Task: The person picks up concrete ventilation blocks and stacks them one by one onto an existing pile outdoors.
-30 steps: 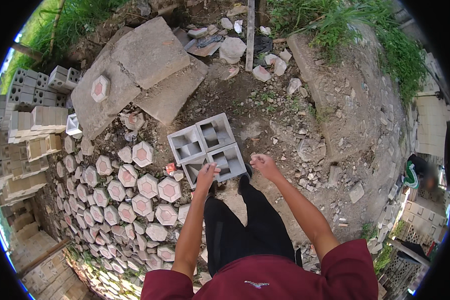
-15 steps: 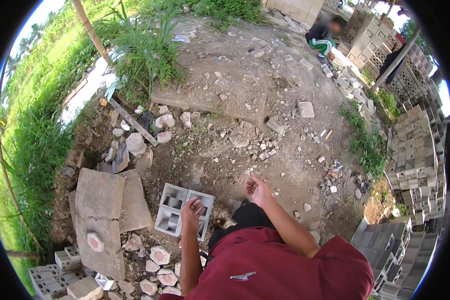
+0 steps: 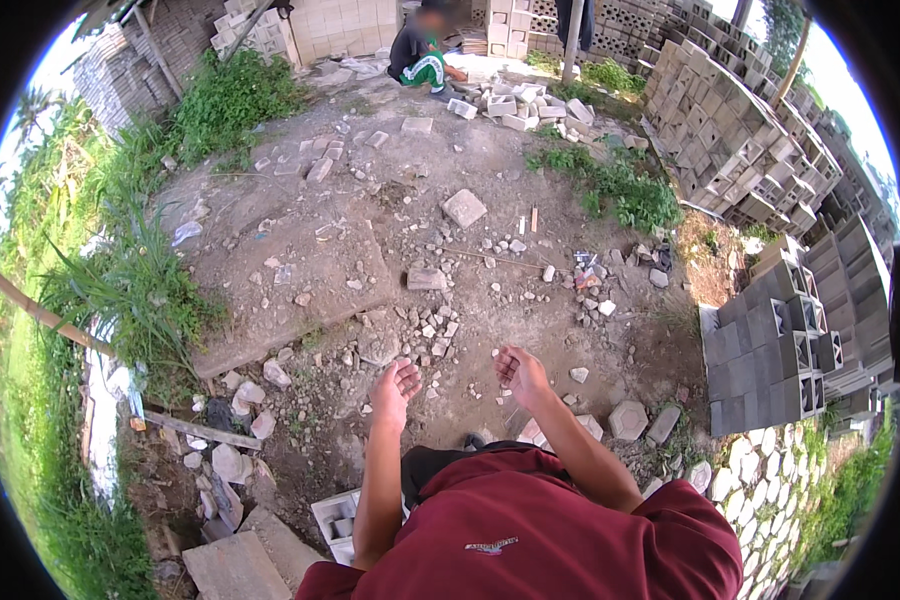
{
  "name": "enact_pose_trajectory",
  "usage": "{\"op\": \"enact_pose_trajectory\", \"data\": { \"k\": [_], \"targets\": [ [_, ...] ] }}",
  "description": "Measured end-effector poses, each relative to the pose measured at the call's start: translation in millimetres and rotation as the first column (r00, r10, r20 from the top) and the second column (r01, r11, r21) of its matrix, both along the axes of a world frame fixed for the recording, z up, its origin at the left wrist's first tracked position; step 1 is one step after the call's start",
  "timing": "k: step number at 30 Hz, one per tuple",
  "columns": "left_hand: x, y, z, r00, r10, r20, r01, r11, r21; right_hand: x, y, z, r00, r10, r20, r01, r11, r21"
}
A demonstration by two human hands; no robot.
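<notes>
My left hand (image 3: 396, 393) is raised over the rubble-strewn ground, palm up with fingers loosely bent and apart, holding nothing. A short way to its right is my right hand (image 3: 520, 372), also empty, its fingers curled a little. Neither hand touches anything. Beside my left forearm a grey hollow concrete block (image 3: 332, 513) lies on the ground, its cavities facing up; the forearm and my dark red shirt hide part of it. Small broken stones (image 3: 438, 328) are scattered on the dirt just beyond my hands.
Stacked grey blocks (image 3: 760, 360) stand at the right, with taller stacks (image 3: 720, 120) behind. Hexagonal pavers (image 3: 628, 420) lie near my right elbow. A concrete slab (image 3: 290, 290) spans the left middle. Farther off, a person (image 3: 425, 60) crouches by a pile of blocks (image 3: 525, 105).
My view has swung up and to the right, so the hollow block now sits lower, half behind my arm. Both hands remain raised and empty; the right one's fingers look more curled.
</notes>
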State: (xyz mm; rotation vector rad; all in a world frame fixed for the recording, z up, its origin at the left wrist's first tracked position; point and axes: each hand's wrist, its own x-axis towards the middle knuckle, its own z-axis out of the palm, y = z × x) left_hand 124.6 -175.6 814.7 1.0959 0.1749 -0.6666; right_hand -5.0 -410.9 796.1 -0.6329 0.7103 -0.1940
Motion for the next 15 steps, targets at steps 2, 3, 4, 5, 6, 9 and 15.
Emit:
{"op": "enact_pose_trajectory", "data": {
  "k": [2, 3, 4, 5, 6, 9, 15],
  "targets": [
    [2.0, -39.5, 1.9, 0.996, -0.093, -0.016, 0.093, 0.996, -0.015, -10.7, -22.9, 4.5, 0.995, -0.098, -0.013, 0.098, 0.995, 0.034],
    [0.7, -55.3, 0.2, 0.988, -0.152, -0.042, 0.151, 0.988, -0.025, -15.9, -31.2, 5.3, 0.992, -0.123, -0.003, 0.123, 0.992, 0.032],
    [-0.8, -71.1, -2.3, 0.982, -0.183, -0.046, 0.181, 0.982, -0.042, -21.8, -37.5, 5.2, 0.983, -0.184, 0.021, 0.181, 0.980, 0.083],
    [-4.5, -89.1, -1.6, 0.968, -0.241, -0.071, 0.239, 0.970, -0.034, -30.0, -44.4, 4.6, 0.968, -0.249, 0.036, 0.242, 0.962, 0.128],
    [-7.3, -105.1, -2.0, 0.953, -0.293, -0.078, 0.292, 0.956, -0.027, -36.7, -49.1, 3.7, 0.961, -0.273, 0.040, 0.266, 0.956, 0.123],
    [-8.2, -153.1, -4.7, 0.898, -0.430, -0.096, 0.432, 0.902, -0.002, -52.5, -63.3, -3.1, 0.913, -0.408, -0.004, 0.405, 0.905, 0.129],
    [29.0, -255.3, -16.2, 0.744, -0.657, -0.123, 0.668, 0.739, 0.092, -40.4, -109.8, -21.0, 0.865, -0.498, -0.063, 0.502, 0.858, 0.113]
  ]
}}
